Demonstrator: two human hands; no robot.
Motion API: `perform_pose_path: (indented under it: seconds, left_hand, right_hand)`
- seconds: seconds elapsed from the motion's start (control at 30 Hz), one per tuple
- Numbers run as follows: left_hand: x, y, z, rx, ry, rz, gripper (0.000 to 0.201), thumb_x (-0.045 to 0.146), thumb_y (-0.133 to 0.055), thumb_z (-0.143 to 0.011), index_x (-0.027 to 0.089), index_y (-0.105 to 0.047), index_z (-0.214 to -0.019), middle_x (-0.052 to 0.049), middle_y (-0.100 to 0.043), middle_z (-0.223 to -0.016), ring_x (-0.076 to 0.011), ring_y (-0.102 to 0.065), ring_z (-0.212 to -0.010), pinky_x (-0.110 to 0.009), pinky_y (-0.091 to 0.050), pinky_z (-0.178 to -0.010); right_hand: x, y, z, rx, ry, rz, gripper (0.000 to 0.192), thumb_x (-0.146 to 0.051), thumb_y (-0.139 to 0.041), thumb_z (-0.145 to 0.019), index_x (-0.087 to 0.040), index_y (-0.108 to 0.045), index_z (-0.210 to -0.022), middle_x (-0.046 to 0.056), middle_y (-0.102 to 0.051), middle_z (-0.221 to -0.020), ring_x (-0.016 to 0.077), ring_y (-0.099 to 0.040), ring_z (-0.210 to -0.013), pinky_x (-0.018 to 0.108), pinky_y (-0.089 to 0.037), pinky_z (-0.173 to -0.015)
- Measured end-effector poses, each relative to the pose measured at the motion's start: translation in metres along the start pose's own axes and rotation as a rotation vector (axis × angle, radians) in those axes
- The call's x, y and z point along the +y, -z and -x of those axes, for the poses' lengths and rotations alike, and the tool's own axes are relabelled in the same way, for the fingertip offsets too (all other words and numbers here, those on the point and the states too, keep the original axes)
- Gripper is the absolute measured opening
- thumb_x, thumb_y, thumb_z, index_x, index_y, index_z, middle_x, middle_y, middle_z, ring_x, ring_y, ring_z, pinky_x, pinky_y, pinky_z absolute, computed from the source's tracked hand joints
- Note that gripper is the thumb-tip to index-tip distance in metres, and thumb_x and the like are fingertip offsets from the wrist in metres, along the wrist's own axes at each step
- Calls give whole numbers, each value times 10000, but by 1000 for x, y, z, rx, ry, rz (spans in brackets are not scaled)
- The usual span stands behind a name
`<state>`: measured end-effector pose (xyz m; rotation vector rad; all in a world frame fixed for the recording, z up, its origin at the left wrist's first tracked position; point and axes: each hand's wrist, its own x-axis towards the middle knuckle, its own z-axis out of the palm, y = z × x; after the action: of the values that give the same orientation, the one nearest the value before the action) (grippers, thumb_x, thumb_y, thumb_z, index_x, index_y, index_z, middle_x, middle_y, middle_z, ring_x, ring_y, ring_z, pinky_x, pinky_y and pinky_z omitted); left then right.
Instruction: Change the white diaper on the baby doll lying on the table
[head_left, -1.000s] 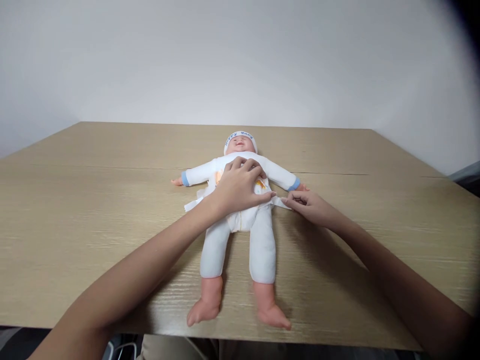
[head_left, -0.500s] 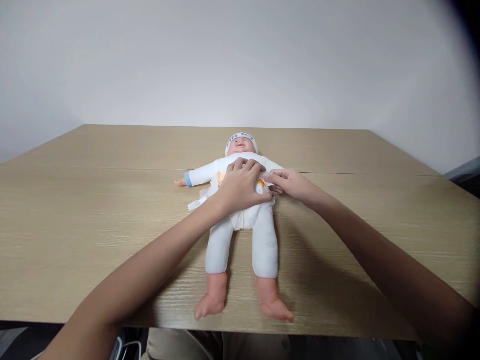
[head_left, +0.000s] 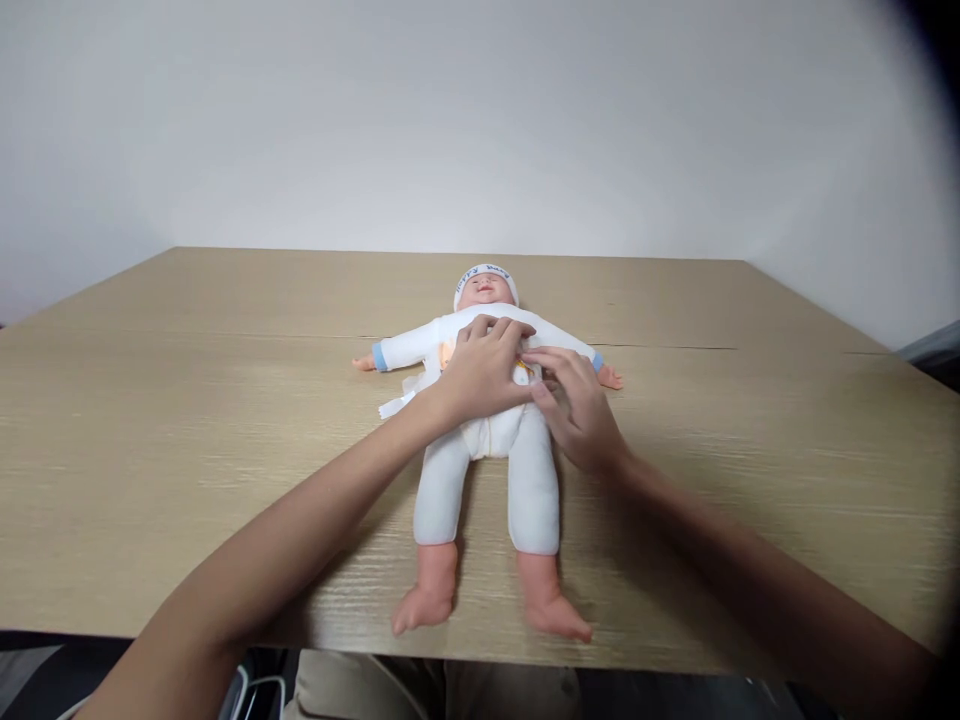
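Note:
A baby doll (head_left: 533, 500) in white clothing and a white headband lies on its back, feet toward me. A white diaper (head_left: 491, 438) is around its hips, with an unfastened tab (head_left: 391, 408) sticking out on the left side. My left hand (head_left: 489, 372) lies spread over the diaper's front at the belly, covering much of it. At the diaper's right side is my right hand (head_left: 576, 405), its fingers apart and fingertips touching the diaper's upper edge near my left thumb. Whether a tab lies under those fingertips is hidden.
The doll lies on a wide wooden table (head_left: 195, 430) with a seam across it. Behind the table stands a pale wall (head_left: 480, 130). My legs (head_left: 360, 690) show below the near edge.
My right hand has loosened from a pinch at the diaper's right side and turned, fingers now stretched over it. The doll's right-side hand has come into sight. My left hand has stayed put.

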<state>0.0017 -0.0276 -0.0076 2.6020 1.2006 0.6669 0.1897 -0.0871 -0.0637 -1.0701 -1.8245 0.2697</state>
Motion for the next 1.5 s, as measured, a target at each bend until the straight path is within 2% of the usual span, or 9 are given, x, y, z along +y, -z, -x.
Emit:
perform_pose_path:
  seconds: [0.17,0.33,0.53,0.77,0.97,1.1,1.23,1.33,1.5]
  left_hand:
    - [-15,12,0,-10,-100,184,736,510,-829,-873,165,-590,-1477,-116,-646,-1560,-353,-516,-1477,-541,-456,-1273]
    - [-46,23,28,107,-99,463,625,535,-713,-1026,202,-553,-1530,-124,-604,-1608,-268,-592,-1503,-431,-495,-1278]
    - [-91,25,85,179,36,313,488,524,-566,-1100,219,-541,-1480,-126,-622,-1566,-249,-600,-1449,-436,-465,-1290]
    - [-100,30,98,40,231,-58,439,595,-534,-1061,176,-578,-1186,-139,-717,-1256,-306,-631,-1158,-515,-460,-1118]
    - [-95,30,105,-100,335,-234,518,659,-481,-1052,153,-587,-1078,-207,-727,-1206,-407,-634,-1195,-551,-473,-1065]
    - [-94,35,106,-183,412,-251,553,685,-490,-1038,150,-630,-1039,-226,-752,-1162,-405,-682,-1070,-499,-474,-937]
    - [-103,47,103,-204,486,-94,413,570,-570,-992,184,-644,-861,-133,-746,-948,-262,-633,-844,-355,-376,-751]
    - [-109,61,100,-176,567,122,436,590,-599,-947,194,-585,-765,-42,-611,-763,-174,-502,-707,-314,-301,-675]
    - [-94,69,86,5,540,493,476,592,-620,-923,175,-520,-717,1,-450,-725,-117,-363,-698,-287,-254,-680]
  right_hand:
    - [8,0,8,-145,122,-41,549,-426,-443,-1169,-239,-504,-1681,65,-470,-1737,228,-417,-1662,474,-329,-1429]
    - [16,1,7,-182,158,-49,568,-407,-418,-1179,-271,-445,-1729,27,-423,-1773,198,-379,-1690,448,-294,-1449]
    - [8,4,7,-159,117,-31,530,-418,-412,-1176,-243,-515,-1666,52,-482,-1731,210,-432,-1652,457,-326,-1420]
    - [-38,-7,-26,40,59,149,284,-438,-533,-1116,-203,-690,-1132,104,-735,-1188,238,-643,-1134,419,-483,-1072]
    - [-70,-35,-79,-317,-146,280,343,-489,-671,-1027,-176,-596,-908,55,-682,-975,174,-549,-900,326,-333,-798]
    - [-72,-48,-94,-412,-297,440,392,-545,-713,-972,-172,-603,-924,53,-680,-920,150,-454,-773,325,-223,-730]
    - [-72,-51,-94,-432,-337,505,355,-521,-704,-949,-177,-619,-974,66,-687,-920,142,-410,-726,321,-191,-723]
    - [-70,-51,-94,-430,-341,498,361,-527,-717,-926,-184,-618,-974,63,-691,-911,143,-415,-718,318,-192,-719]
    - [-66,-52,-95,-419,-304,479,354,-507,-713,-921,-172,-600,-928,74,-690,-902,140,-413,-700,328,-201,-698]
